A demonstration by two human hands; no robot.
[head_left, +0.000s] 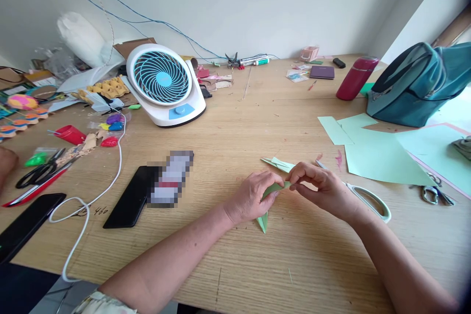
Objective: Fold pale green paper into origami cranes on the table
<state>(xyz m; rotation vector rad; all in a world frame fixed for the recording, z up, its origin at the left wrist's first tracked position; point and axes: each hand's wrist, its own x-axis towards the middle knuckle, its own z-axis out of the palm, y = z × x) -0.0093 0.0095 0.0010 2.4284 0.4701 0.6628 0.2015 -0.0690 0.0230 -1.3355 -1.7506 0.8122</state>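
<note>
Folded green paper piece low over wooden table, pinched between my 2 hands: left hand fingers closed under it, right hand fingertips nipping top edge. Point pokes out below left hand; middle hidden by fingers. White-handled scissors partly behind right hand. Pen scrawl beside black phone, can't read it.

Home craft desk: paper, scissors

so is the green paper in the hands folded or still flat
Folded: the green paper is a narrow pointed strip pinched between the left hand and right hand.
</note>
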